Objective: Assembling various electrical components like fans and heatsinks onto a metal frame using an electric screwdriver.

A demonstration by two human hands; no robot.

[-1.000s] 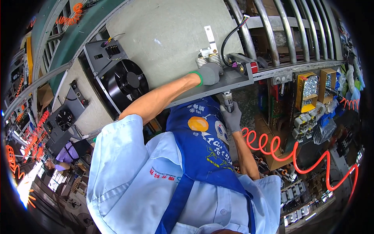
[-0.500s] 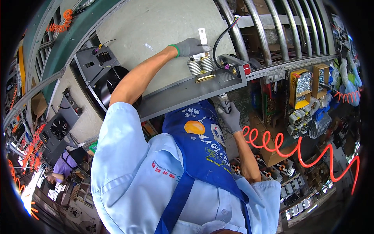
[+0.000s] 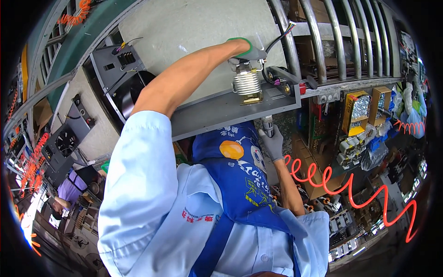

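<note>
My left hand (image 3: 253, 51), in a grey glove with a green cuff, is closed over the top of a silver ribbed metal part (image 3: 247, 84). A gold-coloured base (image 3: 252, 99) sits under this part, on a long dark grey metal panel (image 3: 207, 111). The wrist and glove hide much of the grip. Below the panel's near edge, my right hand (image 3: 273, 141), also gloved in grey, wraps around a silver and dark power screwdriver (image 3: 267, 123). The tool's tip is hidden by the panel. A black cable (image 3: 275, 42) with coloured wire ends runs up beside the ribbed part.
Steel rollers (image 3: 314, 41) lie to the far right of the pale worktop (image 3: 194, 27). A grey housing with a black fan (image 3: 124, 94) stands at left. Yellow boxes of small metal parts (image 3: 357, 108) sit at right. An orange coiled hose (image 3: 332, 177) stretches across the lower right.
My left hand has moved right and over the ribbed part, which has turned with its pale upper strip. My right hand keeps the screwdriver under the panel. The whole view has shifted slightly.
</note>
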